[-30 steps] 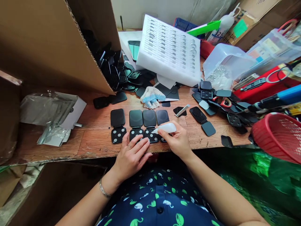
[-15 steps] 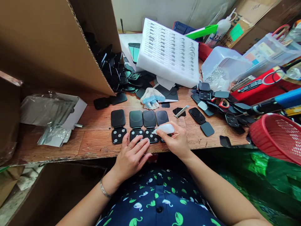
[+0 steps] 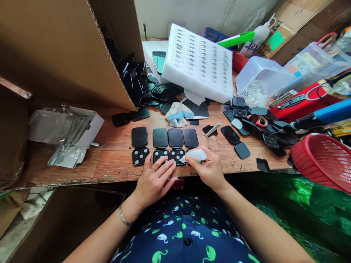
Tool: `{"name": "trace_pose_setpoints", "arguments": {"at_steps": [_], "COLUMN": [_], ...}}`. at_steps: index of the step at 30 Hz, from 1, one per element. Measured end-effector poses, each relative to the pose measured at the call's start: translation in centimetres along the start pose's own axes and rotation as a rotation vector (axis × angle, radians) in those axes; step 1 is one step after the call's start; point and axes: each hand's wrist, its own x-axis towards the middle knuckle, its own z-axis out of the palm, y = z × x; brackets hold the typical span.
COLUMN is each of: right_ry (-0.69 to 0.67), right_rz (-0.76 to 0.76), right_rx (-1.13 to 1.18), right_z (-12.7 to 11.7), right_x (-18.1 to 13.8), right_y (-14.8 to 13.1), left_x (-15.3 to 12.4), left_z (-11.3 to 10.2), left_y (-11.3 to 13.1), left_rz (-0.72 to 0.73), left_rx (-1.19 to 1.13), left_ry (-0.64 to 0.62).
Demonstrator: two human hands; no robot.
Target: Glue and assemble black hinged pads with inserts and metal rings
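Note:
My right hand is closed around a small white squeeze bottle. The bottle's nozzle points left and down at the lower half of a black hinged case, which shows several pale round spots. My left hand lies with fingers stretched out over the front edges of the cases and holds nothing. In the same row stand another opened case at the left end and one partly behind my left fingers. The lower half of the rightmost case is mostly hidden by my right hand and the bottle.
Behind the row lies a white and blue glove. A white foam tray leans farther back. Black parts fill the cardboard box and pile up at right. A red basket stands at the right edge, bagged bolts at left.
The bottle in my right hand has shifted slightly right across the same case. My left hand stays in place on the cases. The whole view has moved a little.

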Motion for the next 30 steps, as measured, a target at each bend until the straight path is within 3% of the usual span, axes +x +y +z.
{"name": "trace_pose_setpoints", "arguments": {"at_steps": [5, 9, 15, 30], "right_ry": [0.01, -0.03, -0.117, -0.092], "right_rz": [0.013, 0.016, -0.02, -0.068], "right_rx": [0.04, 0.138, 0.115, 0.027], "right_z": [-0.3, 1.4, 4.5, 4.9], "right_x": [0.1, 0.4, 1.0, 3.2], "right_y": [-0.7, -1.6, -1.4, -1.4], "left_x": [-1.3, -2.5, -2.7, -2.8], "left_z": [-2.1, -3.6, -3.1, -2.8], "left_y": [-0.5, -1.6, -2.3, -2.3], "left_rz": [-0.021, -0.07, -0.085, -0.096], "left_rx": [-0.016, 0.036, 0.061, 0.039], "left_ry": [0.002, -0.009, -0.028, -0.005]}}
